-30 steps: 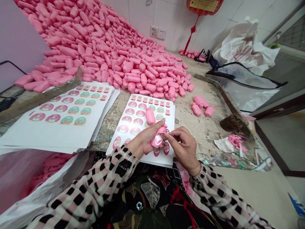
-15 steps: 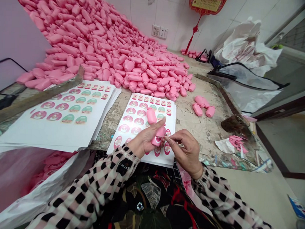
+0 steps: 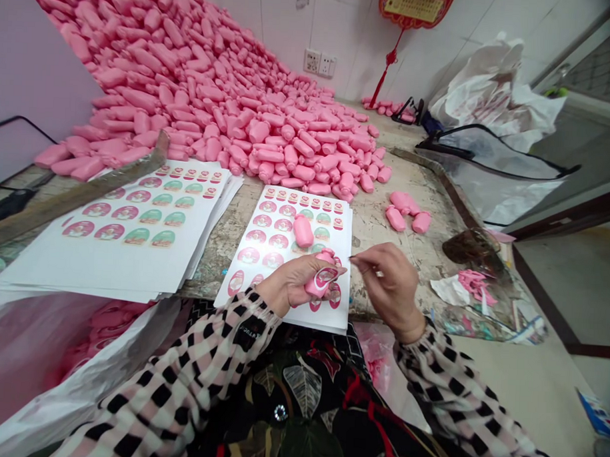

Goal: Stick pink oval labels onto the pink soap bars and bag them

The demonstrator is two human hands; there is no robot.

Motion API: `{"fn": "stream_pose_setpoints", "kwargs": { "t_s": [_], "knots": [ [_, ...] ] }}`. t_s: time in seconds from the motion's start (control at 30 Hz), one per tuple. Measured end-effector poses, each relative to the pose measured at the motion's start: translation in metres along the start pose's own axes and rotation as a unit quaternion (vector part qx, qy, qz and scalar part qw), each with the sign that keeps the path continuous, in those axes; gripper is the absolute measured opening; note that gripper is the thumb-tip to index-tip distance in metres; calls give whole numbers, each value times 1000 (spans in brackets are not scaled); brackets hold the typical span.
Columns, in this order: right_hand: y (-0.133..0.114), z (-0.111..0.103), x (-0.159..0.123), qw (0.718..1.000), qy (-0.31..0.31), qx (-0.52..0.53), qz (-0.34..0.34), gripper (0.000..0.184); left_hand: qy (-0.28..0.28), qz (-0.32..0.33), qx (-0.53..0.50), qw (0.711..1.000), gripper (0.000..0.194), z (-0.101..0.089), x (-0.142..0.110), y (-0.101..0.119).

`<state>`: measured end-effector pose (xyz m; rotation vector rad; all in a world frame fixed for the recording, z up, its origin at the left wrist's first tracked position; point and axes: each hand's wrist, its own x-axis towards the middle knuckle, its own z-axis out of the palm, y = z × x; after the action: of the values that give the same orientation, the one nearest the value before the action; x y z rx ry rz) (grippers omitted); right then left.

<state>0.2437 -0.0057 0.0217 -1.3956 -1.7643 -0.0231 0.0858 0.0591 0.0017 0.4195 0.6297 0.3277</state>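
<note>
My left hand [image 3: 289, 282] grips a small pink bottle [image 3: 313, 286] between thumb and fingers, with its neck tilted up and away from me. An oval pink-and-white sticker [image 3: 326, 277] is on the side facing me. To the right, apart from the bottle, my right hand [image 3: 389, 283] is closed in a pinch; whatever is in its fingertips is too small to make out. Beneath the left hand lies a stack of white sticker sheets [image 3: 302, 317] printed with rows of pink, green and red labels. Another pink bottle [image 3: 303, 231] rests on that stack.
A large heap of pink bottles [image 3: 190, 84] slopes along the wall. More sticker sheets [image 3: 83, 264] lie at left under a wooden strip [image 3: 86, 191]. Several bottles [image 3: 404, 202] sit at right near the raised table edge [image 3: 444, 180] and scraps [image 3: 473, 284]. Plastic bags hang below.
My right hand has moved right, away from the bottle. In my left hand the bottle has turned, so its oval sticker shows more fully and my thumb lies lower.
</note>
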Motion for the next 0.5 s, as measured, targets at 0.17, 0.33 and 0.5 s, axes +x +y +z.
{"fn": "stream_pose_setpoints", "kwargs": {
  "t_s": [0.17, 0.33, 0.5],
  "knots": [
    [2, -9, 5, 979, 26, 98, 177, 17, 18, -37, -23, 999, 10, 0, -1, 3],
    [-13, 9, -14, 946, -50, 203, 248, 16, 23, -36, -41, 998, 8, 1, 3, 2],
    [-21, 25, -21, 947, -26, 218, 235, 13, 29, -25, -58, 998, 10, -2, 7, -2]
  ]
}}
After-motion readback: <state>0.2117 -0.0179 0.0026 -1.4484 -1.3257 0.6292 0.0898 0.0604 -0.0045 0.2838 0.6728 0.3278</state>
